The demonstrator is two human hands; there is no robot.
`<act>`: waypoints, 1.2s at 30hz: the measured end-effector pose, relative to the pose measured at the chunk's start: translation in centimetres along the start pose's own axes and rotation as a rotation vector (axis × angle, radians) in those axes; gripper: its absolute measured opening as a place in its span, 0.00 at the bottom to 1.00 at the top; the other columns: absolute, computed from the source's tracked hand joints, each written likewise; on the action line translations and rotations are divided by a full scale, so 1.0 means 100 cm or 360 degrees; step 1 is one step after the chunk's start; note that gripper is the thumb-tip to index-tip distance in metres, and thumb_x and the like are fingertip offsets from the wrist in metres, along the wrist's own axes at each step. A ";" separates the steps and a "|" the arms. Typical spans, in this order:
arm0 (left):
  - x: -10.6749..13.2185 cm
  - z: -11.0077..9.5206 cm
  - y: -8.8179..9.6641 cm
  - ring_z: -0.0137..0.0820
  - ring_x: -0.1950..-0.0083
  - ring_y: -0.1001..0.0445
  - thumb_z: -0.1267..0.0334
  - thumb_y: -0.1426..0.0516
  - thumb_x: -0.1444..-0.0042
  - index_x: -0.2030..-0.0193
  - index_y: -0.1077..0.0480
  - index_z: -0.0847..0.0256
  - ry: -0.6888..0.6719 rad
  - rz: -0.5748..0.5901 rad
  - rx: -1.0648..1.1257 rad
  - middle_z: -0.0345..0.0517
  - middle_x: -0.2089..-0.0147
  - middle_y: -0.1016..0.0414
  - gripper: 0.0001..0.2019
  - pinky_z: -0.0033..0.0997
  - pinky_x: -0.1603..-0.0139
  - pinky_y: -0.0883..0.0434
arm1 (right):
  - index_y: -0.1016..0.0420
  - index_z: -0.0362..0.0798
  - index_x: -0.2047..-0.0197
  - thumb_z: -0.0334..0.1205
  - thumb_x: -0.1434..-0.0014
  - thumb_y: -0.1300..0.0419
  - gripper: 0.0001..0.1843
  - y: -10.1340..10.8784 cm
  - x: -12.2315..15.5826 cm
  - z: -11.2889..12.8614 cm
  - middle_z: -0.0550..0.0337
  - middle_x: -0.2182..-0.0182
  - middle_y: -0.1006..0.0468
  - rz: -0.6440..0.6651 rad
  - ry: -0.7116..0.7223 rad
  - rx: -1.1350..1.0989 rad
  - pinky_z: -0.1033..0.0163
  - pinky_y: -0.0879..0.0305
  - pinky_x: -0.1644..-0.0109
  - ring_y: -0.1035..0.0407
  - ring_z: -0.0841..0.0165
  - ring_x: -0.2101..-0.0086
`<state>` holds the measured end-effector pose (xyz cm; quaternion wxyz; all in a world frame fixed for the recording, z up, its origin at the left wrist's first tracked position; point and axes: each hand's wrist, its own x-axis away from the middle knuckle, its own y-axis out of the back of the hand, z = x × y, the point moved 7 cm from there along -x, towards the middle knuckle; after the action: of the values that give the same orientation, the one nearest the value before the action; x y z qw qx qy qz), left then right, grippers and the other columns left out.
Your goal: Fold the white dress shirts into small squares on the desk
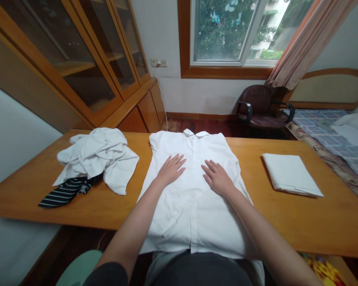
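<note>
A white button-up shirt [179, 210] lies spread front side up across the wooden table, its collar at the far edge and its hem at the near edge by my body. Some wrinkles show on its lower left part. My left hand [170, 170] rests flat on the left chest of the shirt, fingers spread. On the other side of the button placket, my right hand [217, 177] lies on the fabric with its fingers stretched out. Neither hand grips anything.
To the left sits a crumpled pile of white clothing [98, 155] with a black striped tie [62, 193] under it. A folded white garment [290, 172] lies on the right of the table [286, 222]. Beyond are a chair [258, 107], a glass-door cabinet [128, 93] and a bed [331, 123].
</note>
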<state>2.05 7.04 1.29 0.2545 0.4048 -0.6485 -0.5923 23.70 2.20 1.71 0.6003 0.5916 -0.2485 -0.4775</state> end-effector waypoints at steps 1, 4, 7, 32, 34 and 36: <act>0.001 0.001 0.000 0.37 0.24 0.51 0.54 0.54 0.30 0.30 0.40 0.51 0.0007 -0.0005 0.0008 0.42 0.26 0.45 0.24 0.49 0.25 0.52 | 0.33 0.52 0.34 0.46 0.30 0.50 0.24 -0.003 0.002 -0.003 0.51 0.32 0.39 0.0015 -0.0027 0.0009 0.44 0.48 0.31 0.46 0.54 0.33; 0.007 0.006 0.001 0.37 0.24 0.49 0.56 0.54 0.30 0.31 0.39 0.53 0.0029 -0.0008 0.0012 0.42 0.26 0.44 0.23 0.49 0.25 0.51 | 0.35 0.51 0.33 0.47 0.29 0.51 0.25 -0.004 0.005 -0.020 0.51 0.31 0.41 0.0038 -0.0094 0.0047 0.44 0.49 0.31 0.47 0.55 0.32; 0.014 0.011 0.004 0.38 0.24 0.49 0.56 0.54 0.30 0.31 0.39 0.54 0.0059 -0.0003 -0.0012 0.44 0.26 0.44 0.23 0.49 0.25 0.51 | 0.35 0.50 0.32 0.47 0.29 0.52 0.26 -0.001 0.005 -0.033 0.50 0.30 0.41 0.0051 -0.0144 0.0083 0.44 0.50 0.31 0.48 0.54 0.32; 0.046 0.030 0.009 0.36 0.26 0.46 0.58 0.54 0.31 0.32 0.37 0.53 0.0185 -0.0139 0.0008 0.43 0.28 0.40 0.22 0.47 0.25 0.48 | 0.32 0.48 0.34 0.45 0.30 0.52 0.25 0.003 0.000 -0.050 0.50 0.33 0.36 -0.0006 -0.0189 0.0020 0.45 0.47 0.31 0.44 0.55 0.34; 0.039 0.027 0.009 0.37 0.26 0.45 0.58 0.54 0.31 0.32 0.36 0.53 0.0200 -0.0145 0.0002 0.43 0.28 0.40 0.22 0.48 0.26 0.47 | 0.32 0.48 0.34 0.44 0.30 0.52 0.25 0.004 -0.004 -0.056 0.50 0.33 0.36 -0.0009 -0.0177 0.0026 0.45 0.46 0.31 0.44 0.55 0.34; 0.032 0.024 0.009 0.38 0.26 0.44 0.59 0.53 0.32 0.33 0.36 0.54 0.0223 -0.0153 -0.0005 0.44 0.28 0.40 0.22 0.48 0.26 0.47 | 0.32 0.48 0.35 0.44 0.30 0.52 0.24 0.004 -0.008 -0.062 0.50 0.33 0.36 -0.0010 -0.0162 0.0036 0.45 0.46 0.31 0.43 0.56 0.34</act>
<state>-1.81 5.74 1.33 0.2712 0.4754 -0.6081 -0.5751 28.85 5.81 1.25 0.5786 0.5740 -0.2822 -0.5061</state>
